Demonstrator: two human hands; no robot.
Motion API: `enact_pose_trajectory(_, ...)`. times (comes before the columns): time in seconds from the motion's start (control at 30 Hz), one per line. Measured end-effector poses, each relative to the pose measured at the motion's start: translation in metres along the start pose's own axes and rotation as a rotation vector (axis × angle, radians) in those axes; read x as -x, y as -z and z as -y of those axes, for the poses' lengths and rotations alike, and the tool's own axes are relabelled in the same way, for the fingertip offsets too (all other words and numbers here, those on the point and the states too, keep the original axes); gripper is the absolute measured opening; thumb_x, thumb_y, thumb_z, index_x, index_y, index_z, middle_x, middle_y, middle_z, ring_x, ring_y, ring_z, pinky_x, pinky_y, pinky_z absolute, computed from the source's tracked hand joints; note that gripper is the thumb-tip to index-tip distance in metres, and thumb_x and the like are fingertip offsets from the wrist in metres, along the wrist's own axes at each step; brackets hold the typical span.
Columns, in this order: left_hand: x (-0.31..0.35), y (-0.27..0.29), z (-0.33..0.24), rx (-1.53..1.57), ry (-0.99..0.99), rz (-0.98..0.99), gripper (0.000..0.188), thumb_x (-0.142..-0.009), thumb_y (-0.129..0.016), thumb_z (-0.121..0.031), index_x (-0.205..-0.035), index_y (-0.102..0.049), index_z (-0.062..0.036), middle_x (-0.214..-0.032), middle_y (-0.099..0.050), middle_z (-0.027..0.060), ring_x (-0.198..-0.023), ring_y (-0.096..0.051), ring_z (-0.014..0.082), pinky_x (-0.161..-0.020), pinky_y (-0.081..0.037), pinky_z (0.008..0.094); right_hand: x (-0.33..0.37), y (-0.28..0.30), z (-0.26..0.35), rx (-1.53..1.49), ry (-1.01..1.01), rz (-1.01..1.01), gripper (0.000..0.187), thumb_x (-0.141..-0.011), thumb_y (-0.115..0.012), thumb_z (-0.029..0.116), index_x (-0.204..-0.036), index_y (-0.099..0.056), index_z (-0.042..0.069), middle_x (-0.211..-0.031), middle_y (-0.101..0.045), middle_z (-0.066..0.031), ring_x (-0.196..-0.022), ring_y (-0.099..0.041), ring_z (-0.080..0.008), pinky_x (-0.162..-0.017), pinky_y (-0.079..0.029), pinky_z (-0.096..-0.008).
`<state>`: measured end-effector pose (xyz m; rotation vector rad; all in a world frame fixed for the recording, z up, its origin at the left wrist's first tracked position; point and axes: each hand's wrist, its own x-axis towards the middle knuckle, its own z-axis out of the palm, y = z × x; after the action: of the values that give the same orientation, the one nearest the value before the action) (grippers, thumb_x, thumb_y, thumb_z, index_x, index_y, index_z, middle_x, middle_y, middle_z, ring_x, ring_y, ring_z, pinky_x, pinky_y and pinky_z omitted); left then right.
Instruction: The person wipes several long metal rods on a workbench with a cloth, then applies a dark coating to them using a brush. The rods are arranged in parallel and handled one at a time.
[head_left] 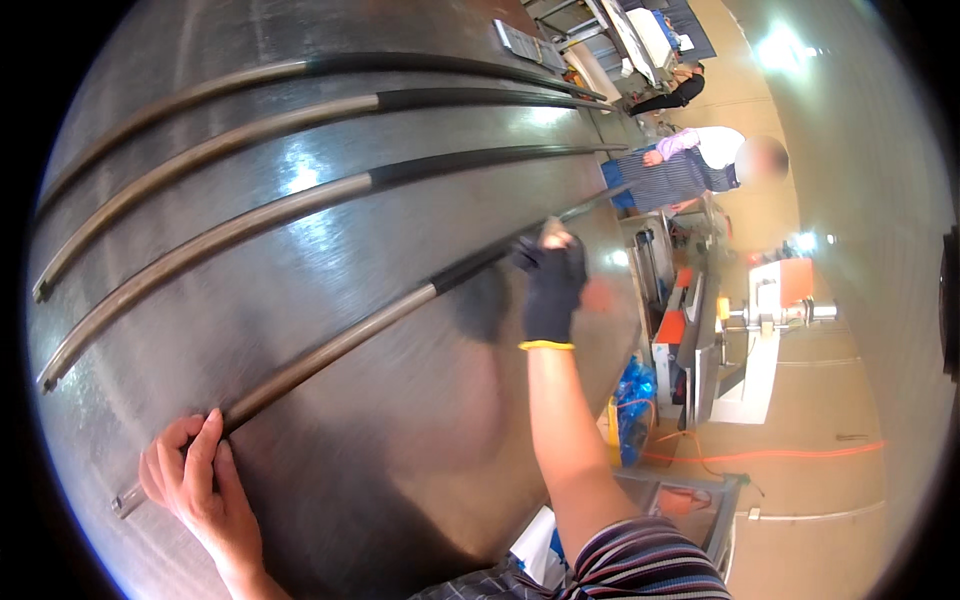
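A long metal rod (335,345), brownish near me and black farther along, runs slantwise across a shiny dark metal table (330,260). Near its close end, my bare left hand (205,485) pinches it between thumb and fingers. My right hand (553,285) wears a black glove with a yellow cuff and is closed at the rod's black stretch. A small pale bit shows at its fingertips; I cannot tell whether it is bare skin or a held piece. Three similar rods lie apart to the left: one nearest (265,210), a middle one (240,122) and a farthest one (215,90).
A person in a striped apron (665,178) stands at the table's far end, with another in dark clothes (682,92) beyond. A clipboard with paper (528,45) lies at the far edge. To the right are an orange-and-white machine (775,320), blue plastic (635,405) and an orange cord (770,453).
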<state>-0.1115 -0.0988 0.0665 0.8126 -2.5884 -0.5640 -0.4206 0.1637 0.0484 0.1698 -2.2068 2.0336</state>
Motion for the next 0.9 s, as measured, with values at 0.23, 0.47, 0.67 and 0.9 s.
enact_pose_trajectory(0.23,0.014,-0.020,0.000,-0.129,0.188,0.018,0.012,-0.079,-0.065,-0.019,-0.091,-0.068,-0.0179,-0.089,-0.059,-0.0076,-0.095,-0.054,0.0150,-0.099,-0.034,0.0334,-0.049,-0.035,-0.018,0.951,0.396,0.236,0.019,-0.090,-0.046,0.020,-0.099,-0.052,0.004,-0.100,-0.057,-0.0207,-0.094,-0.056,-0.0383,-0.082,-0.045,-0.0429)
enact_pose_trajectory(0.47,0.027,-0.038,0.022,-0.188,0.306,0.112,0.014,-0.079,-0.068,-0.027,-0.080,-0.066,-0.0123,-0.086,-0.060,-0.0044,-0.101,-0.051,0.0165,-0.100,-0.033,0.0339,-0.118,0.023,-0.052,1.004,0.494,0.175,0.023,-0.090,-0.047,0.022,-0.102,-0.053,0.003,-0.102,-0.057,-0.0205,-0.097,-0.055,-0.0386,-0.084,-0.044,-0.0441)
enact_pose_trajectory(0.67,0.026,-0.044,0.008,-0.077,0.487,0.055,0.013,-0.077,-0.067,-0.023,-0.076,-0.065,-0.0098,-0.087,-0.062,-0.0013,-0.101,-0.051,0.0193,-0.097,-0.036,0.0333,-0.177,0.081,-0.077,0.063,0.128,-0.421,0.028,-0.093,-0.052,0.024,-0.098,-0.053,-0.003,-0.091,-0.061,-0.0213,-0.080,-0.061,-0.0342,-0.075,-0.049,-0.0397)
enact_pose_trajectory(0.9,0.036,-0.048,0.028,-0.129,-0.112,-0.096,0.008,-0.084,-0.069,-0.023,-0.085,-0.070,-0.0151,-0.086,-0.068,0.0024,-0.079,-0.064,0.0206,-0.069,-0.051,0.0379,-0.214,0.174,-0.091,0.119,-0.096,-0.492,0.020,-0.089,-0.049,0.015,-0.072,-0.054,0.006,-0.063,-0.053,-0.0059,-0.047,-0.047,-0.0143,-0.044,-0.037,-0.0275)
